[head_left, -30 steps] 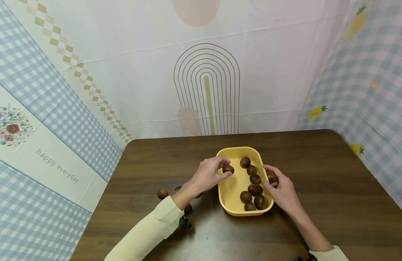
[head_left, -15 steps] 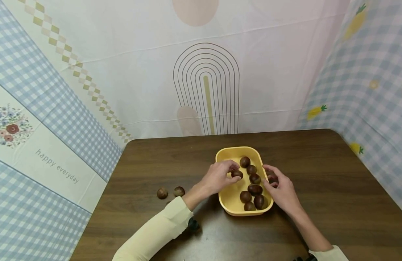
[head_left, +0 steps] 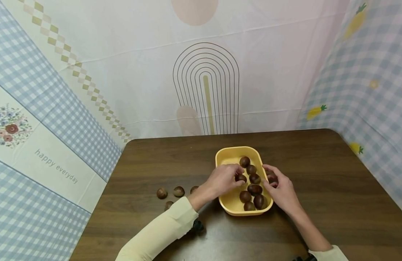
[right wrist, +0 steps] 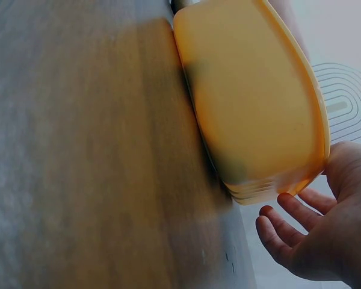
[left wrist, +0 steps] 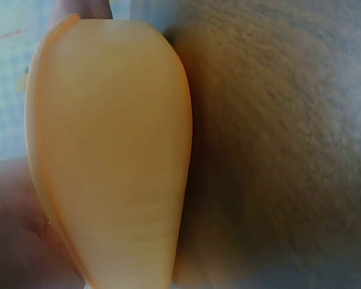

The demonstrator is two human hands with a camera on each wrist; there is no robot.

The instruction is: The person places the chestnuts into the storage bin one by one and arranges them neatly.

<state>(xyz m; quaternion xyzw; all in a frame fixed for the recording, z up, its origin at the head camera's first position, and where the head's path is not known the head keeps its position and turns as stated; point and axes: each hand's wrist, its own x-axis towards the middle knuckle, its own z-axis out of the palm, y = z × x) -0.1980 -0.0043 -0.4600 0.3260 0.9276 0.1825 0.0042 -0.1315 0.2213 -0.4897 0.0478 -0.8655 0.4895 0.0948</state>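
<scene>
Brown and glossy, a chestnut [head_left: 241, 178] sits in the narrow thumb-and-finger grip of the left hand [head_left: 223, 177], inside the yellow bin [head_left: 229, 199] whose rim the right hand [head_left: 283, 190] holds. It should prove light, hard and slightly slippery, best pinched across its rounded sides.

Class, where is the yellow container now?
In the head view, the yellow container stands on the table, right of centre, with the left hand over it and the right hand at its right rim.
</scene>
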